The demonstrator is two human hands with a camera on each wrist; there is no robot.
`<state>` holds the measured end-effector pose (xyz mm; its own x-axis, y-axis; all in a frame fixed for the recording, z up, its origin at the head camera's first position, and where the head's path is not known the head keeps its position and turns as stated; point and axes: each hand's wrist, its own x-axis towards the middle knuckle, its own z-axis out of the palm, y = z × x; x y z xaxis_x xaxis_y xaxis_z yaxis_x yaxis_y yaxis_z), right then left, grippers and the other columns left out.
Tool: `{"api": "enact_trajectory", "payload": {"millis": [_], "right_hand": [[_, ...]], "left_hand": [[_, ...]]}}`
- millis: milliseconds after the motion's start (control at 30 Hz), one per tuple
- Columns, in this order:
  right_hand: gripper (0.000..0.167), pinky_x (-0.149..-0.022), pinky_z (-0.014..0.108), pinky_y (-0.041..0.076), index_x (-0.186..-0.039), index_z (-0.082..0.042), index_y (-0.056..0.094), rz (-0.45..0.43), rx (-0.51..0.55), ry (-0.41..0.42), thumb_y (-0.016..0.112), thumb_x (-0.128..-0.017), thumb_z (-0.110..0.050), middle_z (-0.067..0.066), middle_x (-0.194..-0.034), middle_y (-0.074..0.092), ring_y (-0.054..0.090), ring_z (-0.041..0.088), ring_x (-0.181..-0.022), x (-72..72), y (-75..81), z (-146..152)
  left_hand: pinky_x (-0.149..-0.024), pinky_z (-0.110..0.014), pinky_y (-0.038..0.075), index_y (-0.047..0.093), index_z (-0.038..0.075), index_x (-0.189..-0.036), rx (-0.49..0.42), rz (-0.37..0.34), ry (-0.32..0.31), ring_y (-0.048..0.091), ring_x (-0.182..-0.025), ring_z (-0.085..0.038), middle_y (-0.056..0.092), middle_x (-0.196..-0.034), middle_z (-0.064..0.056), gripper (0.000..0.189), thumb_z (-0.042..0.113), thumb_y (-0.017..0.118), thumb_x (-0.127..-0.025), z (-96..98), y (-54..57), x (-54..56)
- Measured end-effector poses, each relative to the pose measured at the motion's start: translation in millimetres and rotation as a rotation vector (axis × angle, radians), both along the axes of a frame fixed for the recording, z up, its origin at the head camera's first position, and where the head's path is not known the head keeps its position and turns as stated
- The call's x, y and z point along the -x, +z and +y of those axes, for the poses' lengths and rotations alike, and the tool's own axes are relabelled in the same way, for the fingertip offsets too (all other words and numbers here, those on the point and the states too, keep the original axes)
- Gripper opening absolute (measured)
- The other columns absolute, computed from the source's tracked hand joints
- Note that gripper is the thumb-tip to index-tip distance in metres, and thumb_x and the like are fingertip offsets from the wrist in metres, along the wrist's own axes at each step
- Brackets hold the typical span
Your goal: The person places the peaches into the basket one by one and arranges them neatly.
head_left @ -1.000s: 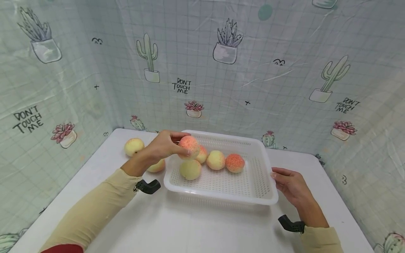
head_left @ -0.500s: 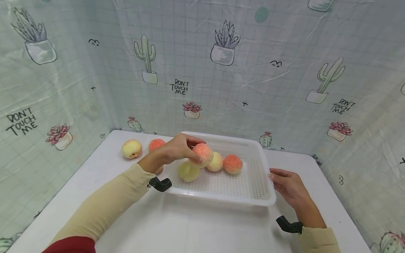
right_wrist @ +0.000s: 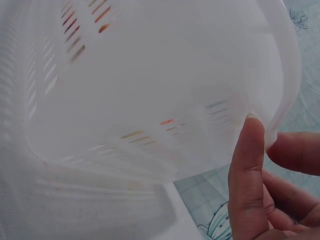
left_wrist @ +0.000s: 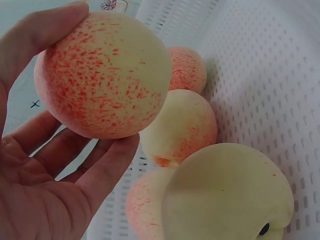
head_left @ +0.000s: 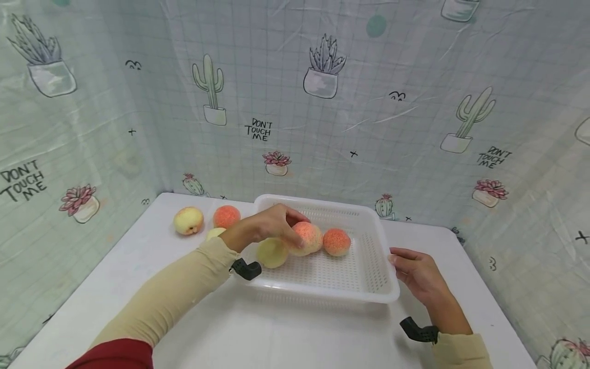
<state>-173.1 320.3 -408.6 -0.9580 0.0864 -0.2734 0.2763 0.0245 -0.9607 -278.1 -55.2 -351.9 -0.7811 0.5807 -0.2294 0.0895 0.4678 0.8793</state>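
My left hand (head_left: 276, 224) holds a peach (left_wrist: 102, 75), pale with red speckles, between thumb and fingers over the white perforated basket (head_left: 322, 292). Below it in the left wrist view lie several more peaches, including a large pale one (left_wrist: 230, 195) and a speckled one (left_wrist: 182, 125). A redder peach (head_left: 337, 242) sits to the right of the held one, and a pale peach (head_left: 272, 252) to its left. At the basket's right side, my right hand (head_left: 419, 274) pinches the rim (right_wrist: 272, 137) between thumb and finger.
Left of the basket on the white table (head_left: 295, 338) are a yellowish peach (head_left: 188, 220), a reddish peach (head_left: 226, 217) and a pale one (head_left: 215, 233), partly behind the left wrist. A curtain printed with cacti (head_left: 213, 89) encloses the table at the back and sides.
My left hand has carried the peach rightward and lower into the basket, over the peaches there. The right hand keeps its grip on the rim. The head view has shifted slightly.
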Motion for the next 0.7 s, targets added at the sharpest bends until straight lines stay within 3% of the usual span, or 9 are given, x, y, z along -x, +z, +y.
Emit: {"api": "enact_trajectory", "payload": {"millis": [367,700], "right_hand": [[0.037,-0.091,0.021,0.061,-0.134,-0.012,0.069,0.006,0.021,0.004,0.075,-0.098,-0.021,-0.020,-0.106,0.074,0.074,0.006,-0.100,0.1,1.2,0.8],[0.045,-0.092,0.021,0.061,-0.136,-0.011,0.068,0.004,0.013,0.010,0.078,-0.095,-0.026,-0.021,-0.109,0.074,0.073,0.006,-0.103,-0.1,-0.8,0.6]], "left_hand": [[-0.101,-0.033,0.054,0.073,0.014,-0.127,0.084,0.004,-0.048,0.061,-0.114,-0.019,0.071,-0.125,-0.002,0.058,0.015,0.092,-0.072,5.2,-7.5,3.6],[-0.099,-0.032,0.054,0.073,0.013,-0.128,0.157,0.022,-0.039,0.062,-0.115,-0.019,0.071,-0.125,-0.003,0.058,0.015,0.090,-0.072,8.1,-10.9,3.1]]}}
